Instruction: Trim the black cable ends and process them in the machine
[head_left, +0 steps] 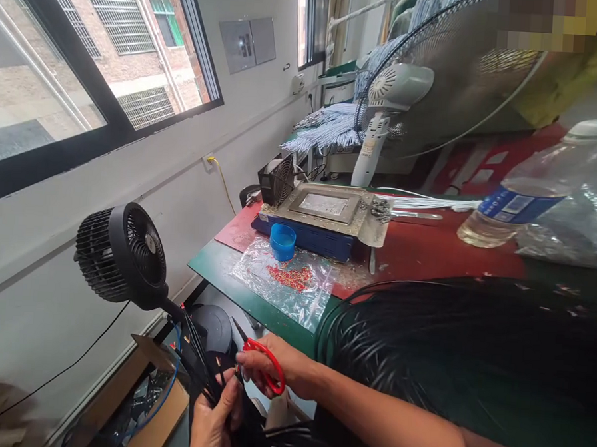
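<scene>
Two hands meet low in the view, below the edge of the green table (211,262). No writing can be read anywhere: the blue label on the water bottle (540,196) lying on its side at the right is too blurred to make out, and the small black fan (121,251) shows no legible mark.

The right hand (266,365) is closed around red-handled scissors (264,362), fingers curled through the red loops; the dark blades point up and to the left, and whether they stand open cannot be told. The left hand (215,419) sits just below, its fingers pinched on a thin bundle of black wires (199,358) that runs up toward the fan's stem. The wires are slim and glossy, and a few show small pale or coppery tips near the fingers. The scissor tip lies just beside these wires.

A much larger heap of black wire (462,345) spreads over the table's right part, above the person's forearm.

Farther back on the table stands a blue-based machine with a metal top plate (323,215), a small black cooling fan at its left corner. A blue cup (282,241) stands on a clear plastic bag (285,283) strewn with small red bits. A large white pedestal fan (410,89) rises behind, and a window (87,59) looks onto a brick building.
</scene>
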### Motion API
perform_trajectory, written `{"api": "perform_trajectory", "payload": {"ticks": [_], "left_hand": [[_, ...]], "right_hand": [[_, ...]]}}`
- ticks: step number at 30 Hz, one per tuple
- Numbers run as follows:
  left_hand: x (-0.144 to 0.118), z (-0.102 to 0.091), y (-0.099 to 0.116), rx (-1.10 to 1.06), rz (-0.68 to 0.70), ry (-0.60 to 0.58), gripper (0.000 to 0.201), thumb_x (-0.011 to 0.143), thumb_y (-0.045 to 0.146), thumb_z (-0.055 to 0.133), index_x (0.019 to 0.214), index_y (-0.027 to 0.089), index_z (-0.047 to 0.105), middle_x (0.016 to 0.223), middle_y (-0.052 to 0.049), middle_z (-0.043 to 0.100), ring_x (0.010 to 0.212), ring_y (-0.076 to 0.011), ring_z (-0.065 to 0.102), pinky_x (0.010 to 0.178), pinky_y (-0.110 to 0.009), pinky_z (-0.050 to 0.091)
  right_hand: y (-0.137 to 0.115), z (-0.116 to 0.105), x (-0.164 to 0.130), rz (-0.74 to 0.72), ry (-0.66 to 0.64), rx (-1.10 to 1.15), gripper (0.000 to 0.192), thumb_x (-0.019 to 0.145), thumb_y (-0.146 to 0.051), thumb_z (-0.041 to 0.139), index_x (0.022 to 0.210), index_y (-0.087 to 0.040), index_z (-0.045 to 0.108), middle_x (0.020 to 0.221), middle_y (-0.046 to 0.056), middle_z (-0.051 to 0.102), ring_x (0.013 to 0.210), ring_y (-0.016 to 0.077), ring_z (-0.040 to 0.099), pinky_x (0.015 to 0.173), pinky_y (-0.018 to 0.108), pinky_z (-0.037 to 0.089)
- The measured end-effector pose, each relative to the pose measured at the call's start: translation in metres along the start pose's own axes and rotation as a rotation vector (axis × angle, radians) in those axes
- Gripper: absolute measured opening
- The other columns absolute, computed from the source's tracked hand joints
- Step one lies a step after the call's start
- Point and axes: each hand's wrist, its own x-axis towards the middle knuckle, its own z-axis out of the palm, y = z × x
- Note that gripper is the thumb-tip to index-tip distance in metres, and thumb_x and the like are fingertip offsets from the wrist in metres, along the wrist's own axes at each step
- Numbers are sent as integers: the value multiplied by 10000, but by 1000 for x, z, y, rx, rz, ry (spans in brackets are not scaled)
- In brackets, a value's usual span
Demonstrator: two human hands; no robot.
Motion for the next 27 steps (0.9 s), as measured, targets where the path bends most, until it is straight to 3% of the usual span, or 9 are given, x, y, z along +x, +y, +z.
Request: {"api": "perform_trajectory", "payload": {"ticks": [7,16,18,23,27], "left_hand": [[-1,2,-1,66,7,2,270,548,375,679,647,143,583,404,86,367,383,-13,248,399,-198,134],[1,0,-4,113,10,31,332,575,414,645,740,133,581,390,96,323,383,-27,243,402,-203,136],[1,2,-2,125,-3,19,335,593,415,629,772,136,584,391,97,319,381,-29,235,402,-207,132],[-6,9,6,114,12,-55,229,643,389,586,635,164,540,433,85,314,395,-23,224,402,-208,126],[-8,11,7,89,-10,-69,230,657,385,565,631,158,543,443,86,294,395,-13,208,400,-200,117]], "right_hand": [[8,-2,0,-105,-7,-111,436,653,-536,614,563,-115,544,421,-54,450,334,36,388,330,149,273],[7,2,-2,-190,90,-359,415,643,-484,649,511,-117,505,418,-63,378,390,26,332,361,151,200],[7,3,-2,-197,94,-309,426,638,-484,651,493,-119,485,411,-62,381,380,27,337,354,148,207],[9,4,-1,-80,-32,28,441,711,-523,554,531,-123,509,389,-48,442,312,50,386,322,158,287],[10,2,1,-20,-65,93,397,697,-465,585,522,-113,525,388,-40,460,308,51,402,321,155,308]]}}
